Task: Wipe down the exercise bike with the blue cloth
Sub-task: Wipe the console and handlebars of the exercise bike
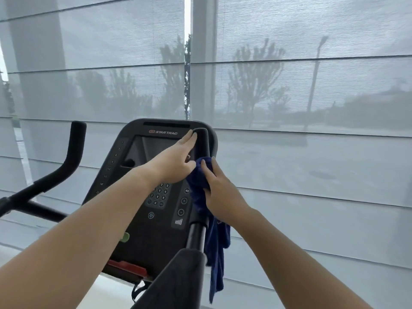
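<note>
The exercise bike's black console point(142, 219), marked STAR TRAC, stands straight ahead with a keypad and a dark screen. Its right handlebar point(201, 141) rises in front of the console's right edge. The blue cloth point(217, 239) is wrapped round that bar and hangs down to the right of it. My right hand point(219, 188) grips the cloth against the bar. My left hand point(176, 161) reaches across the console, fingers straight, fingertips touching the top of the right handlebar.
The left handlebar point(69, 157) curves up at the left. A padded grey arm rest point(176, 279) fills the bottom centre. Behind the bike hang translucent grey window blinds point(289, 85). A red strip point(129, 267) edges the console's bottom.
</note>
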Tool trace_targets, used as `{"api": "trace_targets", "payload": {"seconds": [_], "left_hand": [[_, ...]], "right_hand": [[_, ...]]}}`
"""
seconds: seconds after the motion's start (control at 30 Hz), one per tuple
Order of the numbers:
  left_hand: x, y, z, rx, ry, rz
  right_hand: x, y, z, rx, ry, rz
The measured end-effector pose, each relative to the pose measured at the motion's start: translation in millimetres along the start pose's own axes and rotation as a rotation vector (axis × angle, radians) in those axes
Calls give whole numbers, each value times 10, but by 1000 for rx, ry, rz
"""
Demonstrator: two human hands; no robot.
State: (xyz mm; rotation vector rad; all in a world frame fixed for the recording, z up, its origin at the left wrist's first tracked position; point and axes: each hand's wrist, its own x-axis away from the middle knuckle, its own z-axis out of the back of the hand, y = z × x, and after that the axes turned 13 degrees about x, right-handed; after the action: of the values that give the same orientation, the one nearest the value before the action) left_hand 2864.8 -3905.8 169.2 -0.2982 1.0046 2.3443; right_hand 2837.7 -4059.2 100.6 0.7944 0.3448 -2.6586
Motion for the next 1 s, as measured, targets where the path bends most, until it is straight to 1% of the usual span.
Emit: {"api": "trace_targets", "payload": {"seconds": [0.07,0.17,0.23,0.3,0.33,0.37,0.43,0.5,0.6,0.67,0.7,0.77,0.83,0.87,0.93,1.0], "left_hand": [[125,-42,-22,37,-31,44],[290,-111,-75,63,-99,55],[342,-129,-119,133,-125,59],[356,-134,-125,165,-69,80],[366,-139,-114,141,-31,97],[372,-157,-107,87,1,108],[389,-208,-116,-71,33,124],[394,-253,-142,-178,52,130],[378,-263,-165,-264,88,137],[369,-251,-165,-246,123,144],[364,-237,-163,-184,148,140],[363,-181,-183,-30,187,107],[361,-89,-227,41,177,63],[362,-53,-260,33,145,42],[374,-21,-332,-57,66,4],[402,-46,-362,-80,57,3]], "right_hand": [[45,94,132,-37,-19,75],[52,199,330,-101,-4,161],[52,179,348,-139,79,167],[56,135,298,-186,213,119],[68,118,264,-194,247,94],[87,111,222,-189,245,87],[155,114,114,-158,150,116],[244,121,26,-143,63,141],[357,137,-54,-182,85,109],[395,128,-101,-193,128,63],[388,114,-122,-196,130,49],[341,97,-138,-196,96,47],[276,123,-123,-200,58,57],[264,148,-112,-222,39,60],[294,208,-106,-305,8,57],[361,247,-122,-411,17,40]]}}
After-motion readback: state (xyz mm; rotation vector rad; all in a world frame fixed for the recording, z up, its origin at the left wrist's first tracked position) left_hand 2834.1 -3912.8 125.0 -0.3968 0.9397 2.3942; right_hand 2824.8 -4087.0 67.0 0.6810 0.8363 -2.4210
